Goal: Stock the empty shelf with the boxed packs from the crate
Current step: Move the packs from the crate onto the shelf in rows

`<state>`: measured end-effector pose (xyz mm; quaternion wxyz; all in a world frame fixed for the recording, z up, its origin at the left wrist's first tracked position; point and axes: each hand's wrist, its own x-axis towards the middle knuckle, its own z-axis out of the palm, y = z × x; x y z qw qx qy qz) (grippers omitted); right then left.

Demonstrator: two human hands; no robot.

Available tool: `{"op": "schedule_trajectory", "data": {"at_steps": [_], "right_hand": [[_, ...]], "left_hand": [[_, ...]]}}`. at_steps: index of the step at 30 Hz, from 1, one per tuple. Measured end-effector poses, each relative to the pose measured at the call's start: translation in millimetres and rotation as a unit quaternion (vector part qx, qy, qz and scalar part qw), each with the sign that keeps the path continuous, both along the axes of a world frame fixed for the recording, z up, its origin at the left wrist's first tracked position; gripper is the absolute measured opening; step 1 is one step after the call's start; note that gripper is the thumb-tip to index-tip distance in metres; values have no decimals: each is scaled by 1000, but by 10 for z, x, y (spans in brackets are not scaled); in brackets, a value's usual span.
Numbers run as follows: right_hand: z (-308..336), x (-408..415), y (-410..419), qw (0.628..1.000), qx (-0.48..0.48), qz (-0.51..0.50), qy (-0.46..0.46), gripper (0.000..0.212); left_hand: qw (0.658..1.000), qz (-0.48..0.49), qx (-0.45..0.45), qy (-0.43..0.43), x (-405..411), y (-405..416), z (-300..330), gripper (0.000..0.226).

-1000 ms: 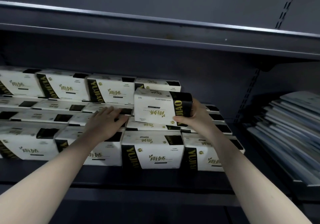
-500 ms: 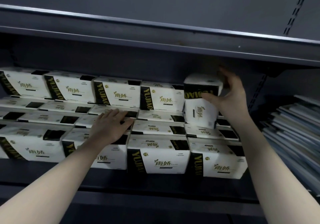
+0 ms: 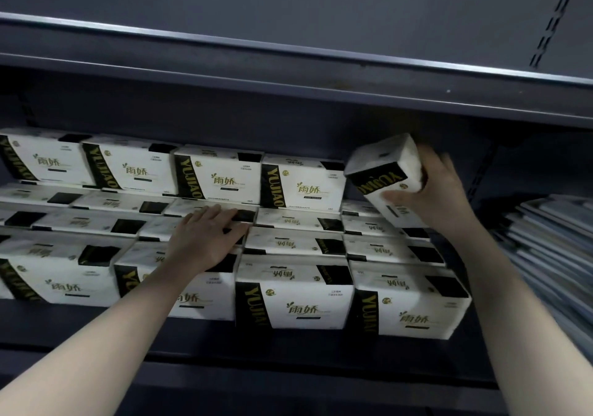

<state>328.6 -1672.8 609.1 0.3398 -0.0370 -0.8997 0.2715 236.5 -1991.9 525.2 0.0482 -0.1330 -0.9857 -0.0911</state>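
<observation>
Packs of tissue, soft white blocks with black bands and gold lettering, fill most of the dark metal shelf [image 3: 288, 345]. One tilted pack [image 3: 386, 176] is gripped by the right hand [image 3: 433, 191] at the right end of the upper back row, thumb under its front face and fingers curled round the far side; it leans on a corner above the lower packs, band facing forward. The right forearm reaches up from the lower right. The left hand [image 3: 205, 239] lies flat, fingers straight and spread, pressing on the tops of the stacked packs [image 3: 288, 242] in the middle rows, its arm stretched in from the lower left. Four upright packs [image 3: 218, 174] stand in the back row beside the tilted one. A flat grey stack [image 3: 552, 242], blurred, lies right of the shelf.
</observation>
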Motion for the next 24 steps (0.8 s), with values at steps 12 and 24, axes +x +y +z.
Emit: {"op": "schedule_trajectory", "data": {"at_steps": [12, 24], "right_hand": [[-108, -343, 226, 948, 270, 9, -170, 83], [-362, -389, 290, 939, 298, -131, -112, 79]], "left_hand": [[1000, 8, 2, 0, -28, 12, -12, 63], [1000, 18, 9, 10, -24, 34, -13, 64]]}}
